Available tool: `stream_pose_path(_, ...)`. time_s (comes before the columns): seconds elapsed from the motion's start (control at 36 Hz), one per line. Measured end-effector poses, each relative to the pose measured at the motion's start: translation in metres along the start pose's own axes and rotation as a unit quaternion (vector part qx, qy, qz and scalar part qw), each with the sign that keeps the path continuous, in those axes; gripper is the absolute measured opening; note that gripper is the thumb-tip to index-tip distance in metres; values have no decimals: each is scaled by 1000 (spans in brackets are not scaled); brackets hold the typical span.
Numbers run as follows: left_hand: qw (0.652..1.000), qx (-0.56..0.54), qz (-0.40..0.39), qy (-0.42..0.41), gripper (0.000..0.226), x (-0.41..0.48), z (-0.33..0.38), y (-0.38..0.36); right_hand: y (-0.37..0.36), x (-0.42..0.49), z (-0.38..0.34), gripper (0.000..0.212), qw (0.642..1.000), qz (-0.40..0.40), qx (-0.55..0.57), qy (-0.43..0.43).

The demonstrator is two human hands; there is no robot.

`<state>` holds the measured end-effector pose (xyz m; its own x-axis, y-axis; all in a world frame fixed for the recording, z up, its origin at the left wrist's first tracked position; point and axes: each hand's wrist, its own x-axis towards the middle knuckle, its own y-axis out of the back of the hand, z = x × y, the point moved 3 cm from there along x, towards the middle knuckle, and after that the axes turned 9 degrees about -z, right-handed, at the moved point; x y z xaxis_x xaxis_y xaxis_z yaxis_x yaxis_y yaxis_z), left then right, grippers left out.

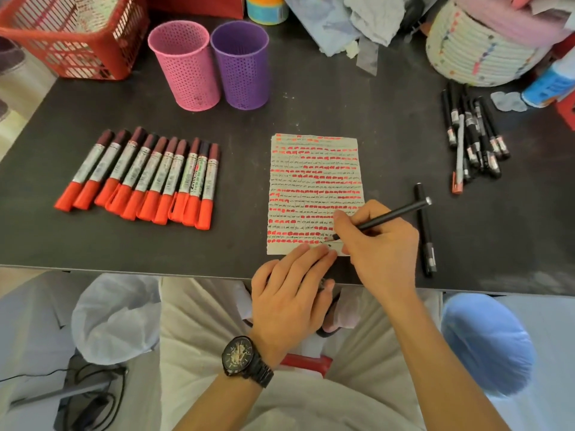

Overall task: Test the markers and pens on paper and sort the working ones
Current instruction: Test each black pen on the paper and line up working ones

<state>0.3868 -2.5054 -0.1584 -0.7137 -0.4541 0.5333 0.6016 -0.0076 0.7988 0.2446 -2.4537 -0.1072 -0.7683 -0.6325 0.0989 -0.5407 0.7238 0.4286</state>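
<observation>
A sheet of paper (314, 169) covered with rows of red and black test marks lies on the dark table (236, 126). My right hand (379, 241) grips a black pen (395, 214), its tip touching the paper's bottom edge. My left hand (289, 290) rests flat, fingers straight, on the paper's bottom edge. Another black pen (425, 234) lies just right of my right hand. A row of several red-capped markers (143, 178) lies at the left. A pile of black pens (473, 135) lies at the right. Pink cup (186, 66) and purple cup (241, 63) stand at the back.
A red plastic basket (71, 35) stands at the back left. A woven basket (476, 54) and crumpled cloth (357, 23) sit at the back right. The table's front edge runs just below my left hand's fingers.
</observation>
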Motion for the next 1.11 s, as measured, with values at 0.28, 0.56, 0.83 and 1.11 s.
stream_pose_path(0.28, 1000, -7, 15, 15, 29, 1, 0, -1, 0, -1, -1, 26, 1000, -4, -11, -10)
stream_pose_path(0.56, 999, -19, 19, 25, 28, 3, 1, 0, 0, 0, 0, 27, 1000, -8, -20, 5)
stream_pose_path(0.83, 999, -28, 11, 25, 29, 2, 2, 0, -1, -1, 2, 28, 1000, 4, -15, 8)
stream_pose_path(1.11, 999, -37, 14, 27, 29, 4, 2, 3, 0, -1, -1, 30, 1000, -2, -10, -1)
